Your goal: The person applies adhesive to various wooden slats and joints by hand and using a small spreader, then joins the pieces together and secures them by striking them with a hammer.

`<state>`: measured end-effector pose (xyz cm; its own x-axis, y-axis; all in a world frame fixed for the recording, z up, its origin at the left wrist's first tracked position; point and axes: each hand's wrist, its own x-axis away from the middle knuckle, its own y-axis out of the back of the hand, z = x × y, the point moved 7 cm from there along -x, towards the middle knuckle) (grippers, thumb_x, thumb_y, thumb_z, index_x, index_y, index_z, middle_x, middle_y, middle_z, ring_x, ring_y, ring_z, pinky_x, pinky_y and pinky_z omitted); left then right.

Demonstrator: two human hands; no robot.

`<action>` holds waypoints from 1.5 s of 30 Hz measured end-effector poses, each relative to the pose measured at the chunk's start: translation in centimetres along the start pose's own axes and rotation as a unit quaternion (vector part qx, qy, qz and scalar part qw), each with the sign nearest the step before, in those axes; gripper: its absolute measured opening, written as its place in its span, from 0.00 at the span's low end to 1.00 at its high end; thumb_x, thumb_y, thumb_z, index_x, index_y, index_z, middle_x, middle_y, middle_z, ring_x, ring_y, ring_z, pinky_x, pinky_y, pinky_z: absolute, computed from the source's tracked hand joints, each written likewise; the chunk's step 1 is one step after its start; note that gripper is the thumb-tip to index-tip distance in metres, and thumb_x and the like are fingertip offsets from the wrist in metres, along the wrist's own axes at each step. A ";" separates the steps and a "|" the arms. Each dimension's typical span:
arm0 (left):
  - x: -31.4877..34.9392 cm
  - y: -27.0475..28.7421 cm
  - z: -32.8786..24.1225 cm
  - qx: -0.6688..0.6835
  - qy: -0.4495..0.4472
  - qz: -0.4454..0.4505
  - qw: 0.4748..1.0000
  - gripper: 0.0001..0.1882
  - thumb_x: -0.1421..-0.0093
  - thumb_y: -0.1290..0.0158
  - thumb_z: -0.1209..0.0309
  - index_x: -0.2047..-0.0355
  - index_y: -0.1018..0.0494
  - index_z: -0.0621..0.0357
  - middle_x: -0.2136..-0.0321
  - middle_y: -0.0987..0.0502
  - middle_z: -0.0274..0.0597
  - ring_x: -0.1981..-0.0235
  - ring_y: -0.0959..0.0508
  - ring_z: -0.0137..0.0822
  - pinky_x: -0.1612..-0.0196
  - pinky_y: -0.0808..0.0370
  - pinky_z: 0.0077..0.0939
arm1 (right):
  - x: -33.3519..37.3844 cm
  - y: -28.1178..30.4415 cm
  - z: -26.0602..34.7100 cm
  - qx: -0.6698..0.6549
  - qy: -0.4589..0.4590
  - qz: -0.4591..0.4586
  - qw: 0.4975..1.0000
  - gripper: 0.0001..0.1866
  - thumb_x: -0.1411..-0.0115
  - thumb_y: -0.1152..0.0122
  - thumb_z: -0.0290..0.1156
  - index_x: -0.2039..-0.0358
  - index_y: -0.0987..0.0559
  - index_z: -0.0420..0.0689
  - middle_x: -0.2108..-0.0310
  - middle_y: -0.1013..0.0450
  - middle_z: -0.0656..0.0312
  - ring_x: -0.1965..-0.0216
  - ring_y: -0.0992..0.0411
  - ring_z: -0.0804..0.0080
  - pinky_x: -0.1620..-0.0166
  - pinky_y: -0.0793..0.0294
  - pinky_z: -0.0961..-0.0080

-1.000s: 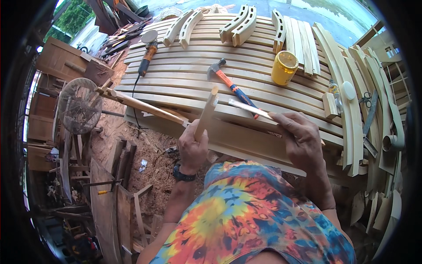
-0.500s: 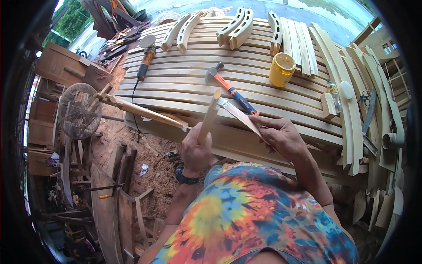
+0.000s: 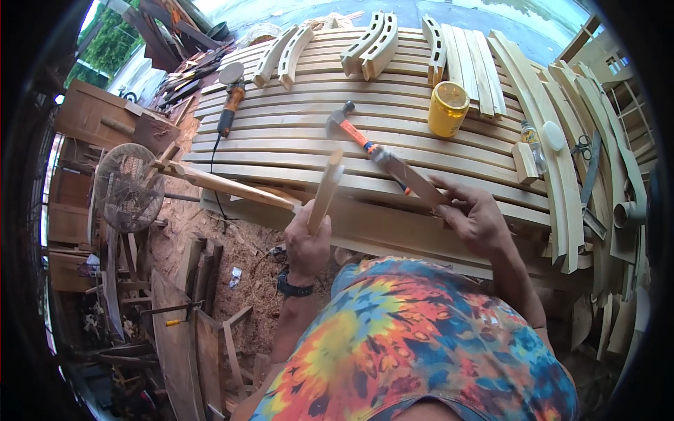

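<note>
Big slatted workbench of pale curved wooden strips [image 3: 295, 140] just ahead of both hands. Left hand [image 3: 307, 242] wrapped tight round a short pale wooden stick [image 3: 326, 191], tilted up. Right hand [image 3: 477, 217] gripping a flat grey metal blade [image 3: 411, 177], just right of the stick. Yellow plastic jar [image 3: 448, 109] beyond the right hand.

Yellow jar [image 3: 448, 109], tie-dye shirt [image 3: 414, 344]

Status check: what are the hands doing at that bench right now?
Left hand gripping wooden stick, held upright. Right hand holding flat blade beside it. Hammer lies just behind on slatted bench; blade end overlaps its handle.
</note>
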<state>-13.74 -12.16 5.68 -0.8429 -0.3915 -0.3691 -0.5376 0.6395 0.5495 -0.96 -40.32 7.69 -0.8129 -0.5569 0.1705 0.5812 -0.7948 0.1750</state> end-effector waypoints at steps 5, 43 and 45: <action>-0.2 -0.7 0.2 0.009 0.004 -0.002 1.000 0.08 0.38 0.44 0.77 0.59 0.23 0.66 0.78 0.25 0.42 0.76 0.25 0.33 0.69 0.26 0.33 | 0.1 -2.9 1.9 0.058 0.202 -0.067 0.975 0.19 0.37 0.42 0.17 0.46 0.19 0.40 0.66 0.20 0.54 0.69 0.22 0.68 0.62 0.24 0.76; 0.4 -0.4 -0.3 -0.044 -0.001 -0.009 0.999 0.15 0.38 0.45 0.76 0.51 0.23 0.66 0.58 0.18 0.57 0.57 0.17 0.56 0.53 0.21 0.43 | 0.9 -2.7 4.1 0.141 0.258 -0.094 0.951 0.20 0.41 0.42 0.16 0.50 0.15 0.43 0.59 0.19 0.50 0.64 0.19 0.56 0.59 0.21 0.68; 0.4 -0.2 -0.7 -0.062 -0.033 -0.029 0.997 0.16 0.39 0.47 0.76 0.51 0.22 0.59 0.62 0.18 0.55 0.62 0.17 0.56 0.58 0.21 0.44 | 0.9 -2.9 3.8 0.152 0.268 -0.095 0.946 0.20 0.42 0.42 0.15 0.50 0.15 0.44 0.59 0.19 0.51 0.64 0.20 0.56 0.58 0.21 0.68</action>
<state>-13.95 -12.91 5.91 -0.8096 -0.3784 -0.4488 -0.5870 0.5296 0.6123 -3.22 -37.53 11.05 -0.7588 -0.5176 -0.3954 0.3395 -0.8324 0.4381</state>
